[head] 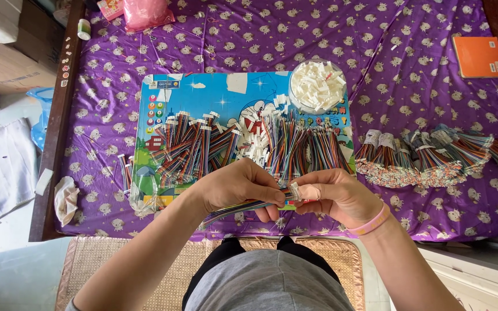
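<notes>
While your left hand (pixel 238 185) grips a multicoloured ribbon-wire bundle (pixel 243 207) and your right hand (pixel 336 194) pinches its small white plastic connector (pixel 295 191), finished harnesses (pixel 194 147) cover half the blue cartoon board (pixel 203 92), with taped wire bundles (pixel 433 155) and a bowl of white connectors (pixel 318 85) left.

Bare forearms, pink wristband (pixel 371 222) on right wrist, grey top, black trousers

Bright, even daylight, no hard glare. Light seems to come from upper left: soft short shadows fall under the left hand (pixel 238 185) and right hand (pixel 335 194) onto the purple cloth (pixel 410 63). Colours saturated, esp. cloth and blue board (pixel 203 92). Slight sheen on the pink bag (pixel 145 11). Focus sharp in centre; wide-angle lens bends edges, corners stretched. Forearms and grey shirt (pixel 272 282) at bottom a bit soft. No motion blur.
</notes>
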